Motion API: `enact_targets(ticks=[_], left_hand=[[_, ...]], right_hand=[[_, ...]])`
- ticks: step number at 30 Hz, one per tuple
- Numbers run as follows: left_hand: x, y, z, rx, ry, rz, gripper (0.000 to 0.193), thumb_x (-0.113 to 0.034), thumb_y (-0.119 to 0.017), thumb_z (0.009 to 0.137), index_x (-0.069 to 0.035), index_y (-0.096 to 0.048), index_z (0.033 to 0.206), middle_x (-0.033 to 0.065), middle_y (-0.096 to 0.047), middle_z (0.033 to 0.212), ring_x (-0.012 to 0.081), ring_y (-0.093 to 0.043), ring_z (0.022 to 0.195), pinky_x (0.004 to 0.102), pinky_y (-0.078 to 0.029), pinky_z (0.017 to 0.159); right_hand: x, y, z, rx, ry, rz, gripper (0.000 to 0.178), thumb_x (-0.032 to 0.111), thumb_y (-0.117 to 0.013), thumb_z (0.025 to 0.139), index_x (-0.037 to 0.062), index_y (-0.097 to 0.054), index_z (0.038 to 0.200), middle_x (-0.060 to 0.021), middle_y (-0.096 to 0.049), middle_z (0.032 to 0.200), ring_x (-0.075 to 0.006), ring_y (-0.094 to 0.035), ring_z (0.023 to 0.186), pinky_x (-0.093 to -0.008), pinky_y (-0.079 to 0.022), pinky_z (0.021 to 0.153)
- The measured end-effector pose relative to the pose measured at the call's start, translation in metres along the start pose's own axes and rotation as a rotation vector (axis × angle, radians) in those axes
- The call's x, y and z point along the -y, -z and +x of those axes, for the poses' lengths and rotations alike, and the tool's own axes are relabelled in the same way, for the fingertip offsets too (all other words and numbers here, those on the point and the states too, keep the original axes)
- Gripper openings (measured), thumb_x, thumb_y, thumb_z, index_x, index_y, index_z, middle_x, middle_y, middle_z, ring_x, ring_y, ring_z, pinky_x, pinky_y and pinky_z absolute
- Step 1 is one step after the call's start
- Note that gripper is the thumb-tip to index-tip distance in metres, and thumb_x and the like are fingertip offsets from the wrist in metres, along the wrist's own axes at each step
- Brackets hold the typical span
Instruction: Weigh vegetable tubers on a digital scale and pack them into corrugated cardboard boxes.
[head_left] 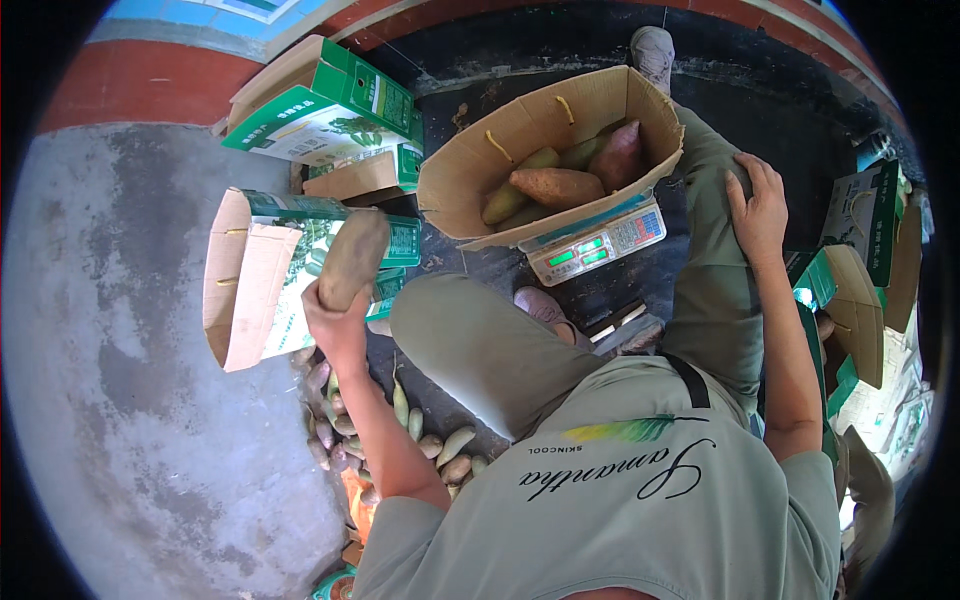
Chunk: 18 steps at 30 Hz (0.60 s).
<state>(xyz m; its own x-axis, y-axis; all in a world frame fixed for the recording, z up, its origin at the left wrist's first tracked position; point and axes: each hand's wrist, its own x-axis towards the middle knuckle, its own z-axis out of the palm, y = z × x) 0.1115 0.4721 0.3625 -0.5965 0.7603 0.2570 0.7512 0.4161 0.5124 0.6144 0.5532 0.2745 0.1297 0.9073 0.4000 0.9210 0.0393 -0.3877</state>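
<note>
My left hand (337, 322) is closed around the lower end of a large, long root vegetable (354, 258), brownish-green and blunt at the top. It is held up in front of the green and white cartons on the left. My right hand (758, 205) lies on my right knee, fingers stretched out and holding nothing. Between my legs and the wall, an open cardboard box (465, 205) with yellow cord handles stands on a digital scale (596, 245) with lit green displays. Several root vegetables (560, 187) lie in the box, greenish, orange-brown and purplish-red.
Two green and white cartons stand at the left, one farther back (330, 110) and one nearer (262, 285). A pile of root vegetables (345, 425) lies on the floor beside my left forearm. A knife (618, 322) lies between my legs. More cartons (855, 300) stand at the right.
</note>
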Motion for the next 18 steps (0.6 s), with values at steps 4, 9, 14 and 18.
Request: enact_targets(ticks=[4, 9, 14, 18], left_hand=[[-0.063, -0.028, 0.015, 0.271, -0.174, -0.218, 0.061, -0.015, -0.082, 0.060, 0.002, -0.055, 0.112, 0.0114, -0.061, 0.103, 0.0207, -0.057, 0.095, 0.0331, -0.046, 0.086], [-0.123, -0.088, 0.019, 0.484, -0.405, -0.096, 0.061, -0.021, -0.081, 0.060, 0.002, -0.057, 0.112, 0.0146, -0.064, 0.103, 0.0244, -0.061, 0.095, 0.0344, -0.047, 0.085], [-0.170, -0.133, 0.008, 0.677, -0.438, -0.098, 0.056, -0.023, -0.078, 0.064, 0.000, -0.058, 0.110, 0.0188, -0.060, 0.113, 0.0287, -0.058, 0.107, 0.0355, -0.046, 0.089], [-0.151, -0.172, 0.010, 0.623, -0.459, -0.336, 0.055, -0.021, -0.075, 0.072, -0.002, -0.057, 0.120, 0.0149, -0.062, 0.113, 0.0247, -0.060, 0.106, 0.0349, -0.048, 0.089]], right_hand=[[-0.002, -0.001, -0.001, -0.018, 0.003, 0.014, 0.029, 0.023, -0.060, 0.085, 0.0056, -0.062, 0.108, -0.0095, -0.062, 0.109, -0.0287, -0.056, 0.105, -0.0370, -0.045, 0.090], [-0.002, 0.001, -0.002, -0.019, -0.009, 0.030, 0.029, 0.023, -0.061, 0.084, 0.0057, -0.062, 0.108, -0.0097, -0.062, 0.109, -0.0288, -0.056, 0.105, -0.0371, -0.045, 0.090], [-0.004, 0.000, -0.002, -0.037, -0.006, 0.044, 0.029, 0.023, -0.062, 0.084, 0.0057, -0.062, 0.107, -0.0098, -0.062, 0.109, -0.0290, -0.056, 0.104, -0.0372, -0.045, 0.090], [0.000, 0.001, 0.002, -0.048, 0.004, 0.067, 0.028, 0.022, -0.063, 0.083, 0.0055, -0.062, 0.106, -0.0098, -0.062, 0.108, -0.0293, -0.057, 0.103, -0.0373, -0.046, 0.089]])
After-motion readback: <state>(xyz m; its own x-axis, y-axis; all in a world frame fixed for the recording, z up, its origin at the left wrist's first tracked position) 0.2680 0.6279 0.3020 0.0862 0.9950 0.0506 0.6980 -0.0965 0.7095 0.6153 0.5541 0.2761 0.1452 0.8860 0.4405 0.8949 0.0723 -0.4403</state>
